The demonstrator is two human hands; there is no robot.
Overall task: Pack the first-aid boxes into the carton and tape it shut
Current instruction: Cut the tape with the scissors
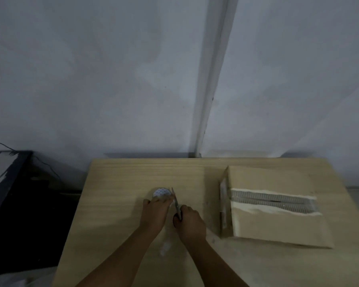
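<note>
A brown carton (pixel 278 226) lies on the right of the wooden table (pixel 120 183), flaps folded down, with a pale strip of tape (pixel 272 200) along its top seam. At the table's middle, my left hand (pixel 155 212) rests on a white, dotted roll of tape (pixel 161 192) and holds it down. My right hand (pixel 190 221) grips a pair of scissors (pixel 176 204), blades pointing away from me beside the roll. No first-aid boxes are in sight.
A grey wall rises right behind the table's far edge. A dark low cabinet (pixel 6 183) with a thin black cable (pixel 48 166) stands to the left of the table. A white smudge (pixel 165 247) marks the table between my forearms.
</note>
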